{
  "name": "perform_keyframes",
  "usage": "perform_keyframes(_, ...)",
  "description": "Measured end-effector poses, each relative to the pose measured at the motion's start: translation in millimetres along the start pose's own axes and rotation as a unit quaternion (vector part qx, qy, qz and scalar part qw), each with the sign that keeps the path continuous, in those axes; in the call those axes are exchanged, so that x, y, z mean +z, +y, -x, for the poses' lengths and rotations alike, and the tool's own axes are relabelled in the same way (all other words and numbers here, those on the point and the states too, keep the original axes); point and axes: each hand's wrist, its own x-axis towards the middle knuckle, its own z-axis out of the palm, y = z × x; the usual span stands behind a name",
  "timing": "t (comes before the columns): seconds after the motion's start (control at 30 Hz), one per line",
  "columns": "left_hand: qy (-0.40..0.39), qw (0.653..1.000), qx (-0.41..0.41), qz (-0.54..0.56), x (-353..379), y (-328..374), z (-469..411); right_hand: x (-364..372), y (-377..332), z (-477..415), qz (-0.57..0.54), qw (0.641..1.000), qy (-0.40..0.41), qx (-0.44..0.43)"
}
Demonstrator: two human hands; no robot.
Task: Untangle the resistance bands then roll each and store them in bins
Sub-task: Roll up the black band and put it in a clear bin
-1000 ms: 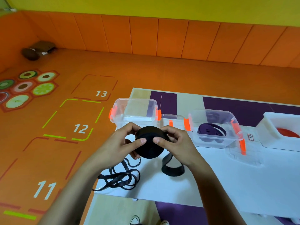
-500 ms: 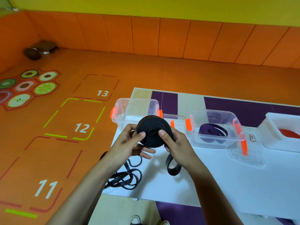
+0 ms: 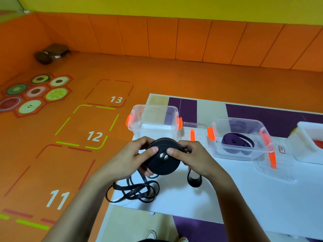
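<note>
one view only: a wide-angle head-worn camera, set above and behind the work, facing forward and down. the left grip and right grip sit close, near frame centre. the white surface fills the lower right, the orange floor the left. the far wall appears bowed, probably by the lens.

Three bins stand in a row at the back of the table: left bin, middle bin with a band in it, right bin; a lid lies before the middle bin; the roll is before the left bin, between left hand and right hand; loose bands lie on the table's near left corner.
</note>
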Motion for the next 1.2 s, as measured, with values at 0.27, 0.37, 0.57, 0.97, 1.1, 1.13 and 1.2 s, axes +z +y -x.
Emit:
perform_keyframes(0.27,0.137,0.974,-0.001,0.179,-4.3,-21.8,-0.9,34.9,-0.4,-22.6,-0.098,0.984,0.139,-0.056)
perform_keyframes(0.37,0.157,0.96,-0.006,0.233,-3.5,-31.6,-0.6,64.9,-0.2,-30.4,-0.136,0.964,0.214,-0.078)
perform_keyframes(0.57,0.194,0.919,-0.041,0.34,-16.0,-54.8,-2.2,115.2,0.8,-48.7,-0.113,0.947,0.29,-0.075)
perform_keyframes(0.97,0.213,0.952,-0.128,0.176,-42.2,-98.0,-60.8,115.9,45.7,-112.6,0.017,0.966,0.258,0.023)
perform_keyframes(1.1,0.238,0.96,-0.105,0.102,-57.6,-97.4,-119.2,89.5,50.1,-166.1,0.036,0.965,0.26,0.023)
perform_keyframes(1.13,0.247,0.96,-0.1,0.087,-62.4,-97.1,-134.1,80.5,49.5,-179.9,0.039,0.967,0.249,0.027)
perform_keyframes(1.2,0.257,0.958,-0.107,0.066,-72.3,-97.8,-168.7,60.6,49.7,-213.0,0.044,0.977,0.203,0.042)
